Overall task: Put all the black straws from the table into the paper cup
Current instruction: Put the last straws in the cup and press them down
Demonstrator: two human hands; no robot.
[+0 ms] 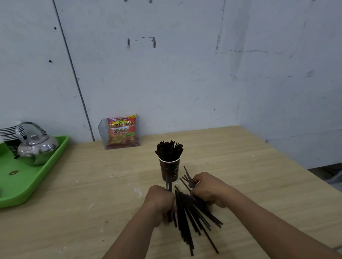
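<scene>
Desk (pixel 90 205): green tray (pixel 6 193), kettle (pixel 38 147) far left; snack packet (pixel 121 132) behind.
Left hand (pixel 161 202): clutching black straws (pixel 168 187).
Right hand (pixel 209 189): clutching more, beside the pile (pixel 187 219).
Paper cup (pixel 170 171): stuffed, I see it just beyond.

Dark paper cup (pixel 170 170), white rim, upright mid-table, packed with thin black plastic straws (pixel 169 150) fanning above the rim. More lie in a loose splayed pile (pixel 189 219) just in front; left hand (pixel 161 202) and right hand (pixel 208 189) each grip a few.
</scene>
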